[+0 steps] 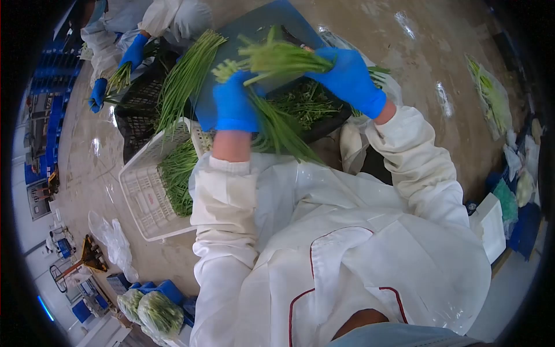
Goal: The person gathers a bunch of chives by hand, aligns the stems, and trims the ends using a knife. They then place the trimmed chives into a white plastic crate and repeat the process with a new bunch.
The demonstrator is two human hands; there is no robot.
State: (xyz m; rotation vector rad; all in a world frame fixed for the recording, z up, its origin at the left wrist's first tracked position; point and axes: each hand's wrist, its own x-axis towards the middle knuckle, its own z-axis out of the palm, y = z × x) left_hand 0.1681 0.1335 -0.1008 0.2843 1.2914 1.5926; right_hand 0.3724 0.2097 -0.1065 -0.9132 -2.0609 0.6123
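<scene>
My left hand (pixel 234 104), in a blue glove, is closed round a bunch of long green stalks (pixel 283 130); their pale ends stick out above the fingers and the green ends hang down to the right. In my right hand (pixel 347 75), also gloved in blue, is a second green bunch (pixel 277 59), blurred, pointing left above the first. Beneath the hands lie a blue board (pixel 272 17) and a black crate (pixel 341 118) with loose greens. More long stalks (pixel 188 75) rest on the board's left edge.
A white crate (pixel 147 191) with greens stands at the left, beside a black crate (pixel 136 115). At the upper left a co-worker's blue-gloved hands (pixel 133 53) hold greens. Bagged greens (pixel 488 95) lie on the wet floor at the right. A plastic bag (pixel 113 240) lies lower left.
</scene>
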